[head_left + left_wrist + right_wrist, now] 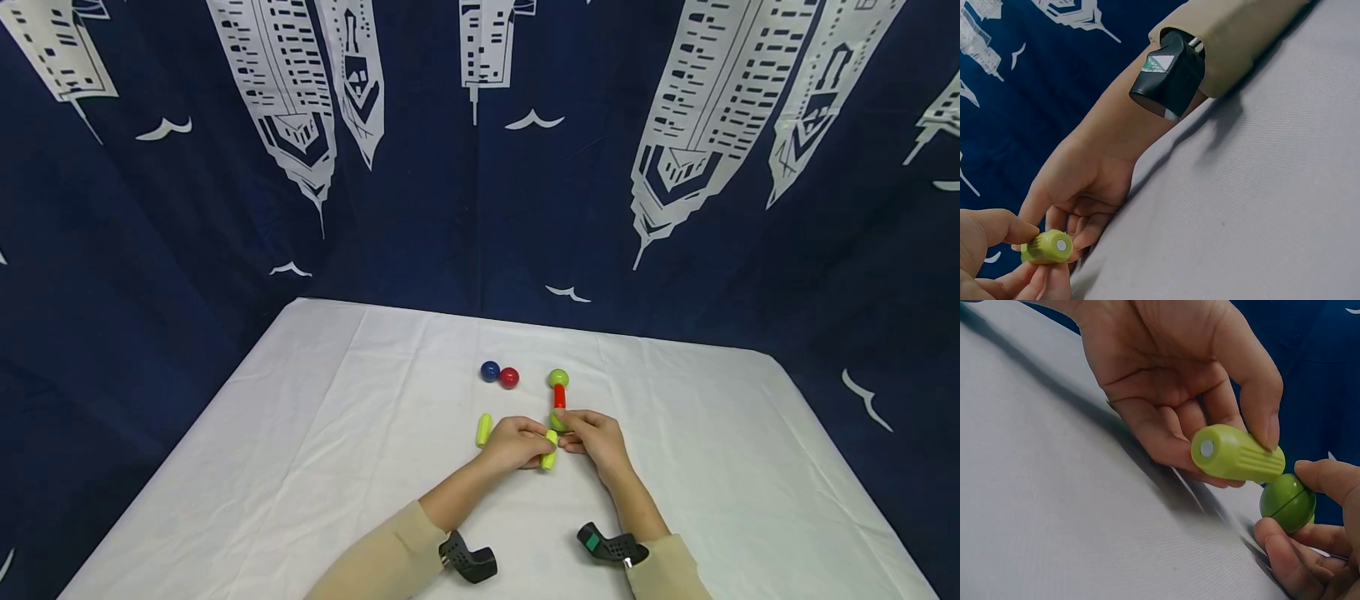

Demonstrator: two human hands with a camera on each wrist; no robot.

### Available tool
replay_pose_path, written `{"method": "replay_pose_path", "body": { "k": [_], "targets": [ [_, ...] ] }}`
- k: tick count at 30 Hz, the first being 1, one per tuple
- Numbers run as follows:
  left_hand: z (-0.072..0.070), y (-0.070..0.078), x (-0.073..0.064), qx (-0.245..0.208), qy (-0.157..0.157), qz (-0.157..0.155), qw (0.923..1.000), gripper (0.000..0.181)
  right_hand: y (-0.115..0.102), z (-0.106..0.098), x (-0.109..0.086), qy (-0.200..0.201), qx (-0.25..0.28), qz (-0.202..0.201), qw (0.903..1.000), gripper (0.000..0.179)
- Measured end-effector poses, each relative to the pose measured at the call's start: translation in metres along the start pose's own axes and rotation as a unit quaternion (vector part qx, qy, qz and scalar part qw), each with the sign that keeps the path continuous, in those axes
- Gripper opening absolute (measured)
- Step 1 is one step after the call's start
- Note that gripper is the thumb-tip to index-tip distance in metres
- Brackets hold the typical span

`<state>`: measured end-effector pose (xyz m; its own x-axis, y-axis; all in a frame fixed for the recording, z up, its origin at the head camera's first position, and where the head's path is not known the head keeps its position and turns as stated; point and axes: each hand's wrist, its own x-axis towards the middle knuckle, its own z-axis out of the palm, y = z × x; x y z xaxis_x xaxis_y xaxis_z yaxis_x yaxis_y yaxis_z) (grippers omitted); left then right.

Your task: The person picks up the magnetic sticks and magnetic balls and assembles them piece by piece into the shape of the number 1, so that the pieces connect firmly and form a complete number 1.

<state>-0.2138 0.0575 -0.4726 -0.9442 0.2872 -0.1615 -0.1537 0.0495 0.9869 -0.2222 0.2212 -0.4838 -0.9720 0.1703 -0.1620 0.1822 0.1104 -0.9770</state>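
Observation:
My left hand [517,442] pinches a yellow-green magnetic rod [1241,452] between thumb and fingers. A pale round magnet shows in the rod's end facing the right wrist camera. Between thumb and fingertips, my right hand [597,439] holds a green ball [1288,503]. That ball sits at the near end of a red rod [559,397], whose far end meets another green ball [558,378]. The yellow-green rod's far end is right by the held ball; whether they touch I cannot tell. A second yellow-green rod [483,430] lies left of my left hand.
Beyond the hands, a blue ball [490,371] and a red ball [509,378] lie side by side on the white-covered table [360,450]. A dark blue curtain [450,225] with white printed buildings hangs behind the far edge. Each wrist wears a black camera [468,558].

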Motion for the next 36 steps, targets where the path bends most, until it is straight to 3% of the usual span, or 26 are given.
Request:
{"method": "replay_pose_path", "body": {
  "k": [10,22,36],
  "targets": [
    [0.006,-0.002,0.007,0.013,0.029,-0.022,0.9993,0.019,0.001,0.001,-0.001,0.005,-0.002,-0.003,1.0,0.041],
    [0.012,-0.001,0.009,0.023,0.053,-0.008,0.9983,0.013,0.002,0.002,0.001,0.009,-0.007,-0.005,0.9999,0.041],
    [0.018,-0.002,0.01,0.006,0.073,-0.024,0.997,0.011,0.001,0.002,0.0,0.014,-0.015,-0.007,0.9998,0.044]
  ]
}}
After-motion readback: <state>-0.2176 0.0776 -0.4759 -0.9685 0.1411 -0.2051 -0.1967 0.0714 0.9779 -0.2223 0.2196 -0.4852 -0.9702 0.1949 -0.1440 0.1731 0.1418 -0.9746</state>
